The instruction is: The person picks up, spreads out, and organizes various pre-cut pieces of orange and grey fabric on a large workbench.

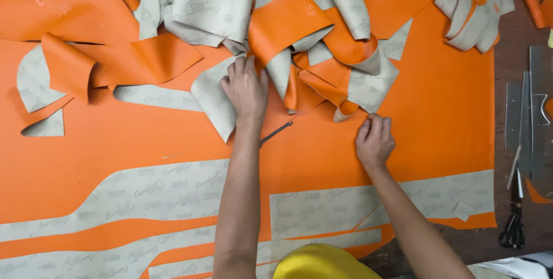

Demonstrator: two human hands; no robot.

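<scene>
Orange sheet (438,112) already cut in many places; scraps (311,37) piled. Left hand (246,88) clutches a scrap, right hand (374,139) pinches the sheet.

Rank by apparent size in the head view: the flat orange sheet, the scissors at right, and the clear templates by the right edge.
1. Orange sheet, by far the largest.
2. Clear templates, a stack, so edges are unsure.
3. Scissors, smallest, though about as long as the templates.
</scene>
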